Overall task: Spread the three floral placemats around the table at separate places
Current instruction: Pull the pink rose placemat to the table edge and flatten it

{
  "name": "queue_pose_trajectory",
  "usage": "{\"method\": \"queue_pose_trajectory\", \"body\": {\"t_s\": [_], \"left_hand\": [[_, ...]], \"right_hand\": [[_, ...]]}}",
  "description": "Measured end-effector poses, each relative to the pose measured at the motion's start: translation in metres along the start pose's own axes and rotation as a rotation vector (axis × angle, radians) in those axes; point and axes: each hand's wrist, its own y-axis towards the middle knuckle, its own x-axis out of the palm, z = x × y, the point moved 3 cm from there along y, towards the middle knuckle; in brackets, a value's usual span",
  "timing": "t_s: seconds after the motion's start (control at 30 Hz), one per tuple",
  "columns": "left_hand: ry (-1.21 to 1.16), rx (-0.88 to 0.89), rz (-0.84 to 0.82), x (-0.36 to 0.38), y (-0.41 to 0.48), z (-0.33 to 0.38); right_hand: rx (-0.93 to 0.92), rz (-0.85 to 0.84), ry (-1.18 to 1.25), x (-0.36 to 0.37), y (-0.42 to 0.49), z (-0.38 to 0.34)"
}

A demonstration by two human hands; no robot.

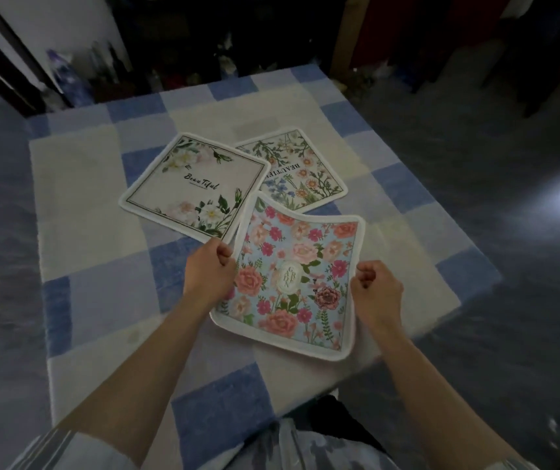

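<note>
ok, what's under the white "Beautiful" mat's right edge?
The white mat overlaps the wildflower mat, hiding its left corner. Checked tablecloth lies beneath; the rest is covered.

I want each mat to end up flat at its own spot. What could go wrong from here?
The blue rose placemat, held by the left hand and right hand, sags and curls at its far edge, so it may land creased. That edge lies over the wildflower placemat and may drag it. The white Beautiful placemat overlaps the wildflower one; both need separating.
</note>
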Motion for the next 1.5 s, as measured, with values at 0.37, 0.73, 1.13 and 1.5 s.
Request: {"method": "queue_pose_trajectory", "body": {"t_s": [0.37, 0.73, 1.13, 1.5], "left_hand": [[0.052, -0.272, 0.293, 0.018, -0.056, 0.03], [-0.015, -0.422, 0.399, 0.034, -0.106, 0.043], [-0.041, -0.43, 0.35, 0.051, -0.11, 0.02], [-0.038, -0.523, 0.28, 0.087, -0.111, -0.014]], "right_hand": [[-0.249, -0.244, 0.051, -0.015, 0.084, 0.017], [-0.474, -0.348, 0.003, -0.028, 0.105, 0.017], [-0.485, -0.379, -0.021, -0.018, 0.103, 0.015], [-0.411, -0.44, -0.114, 0.005, 0.111, 0.045]]}}
